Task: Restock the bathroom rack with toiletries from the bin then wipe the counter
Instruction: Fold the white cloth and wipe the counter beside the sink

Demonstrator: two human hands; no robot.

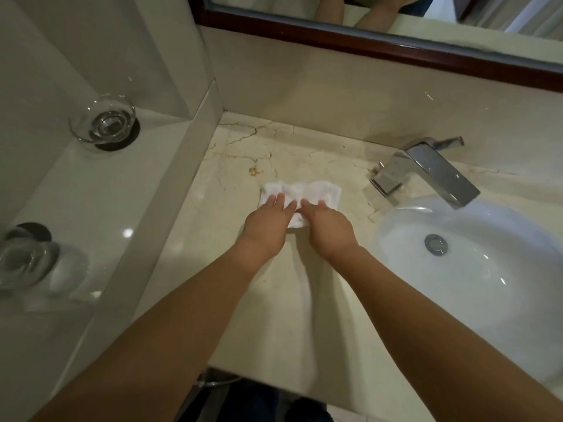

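Note:
A small white cloth lies flat on the beige marble counter, left of the sink. Both of my hands rest on its near edge. My left hand lies on the cloth's left part with its fingers straight and spread. My right hand presses on the right part, fingers stretched forward. The near part of the cloth is hidden under my hands. No rack, bin or toiletries show.
A white oval sink with a chrome faucet sits to the right. A raised ledge at left carries two clear glasses. A dark-framed mirror runs along the back wall.

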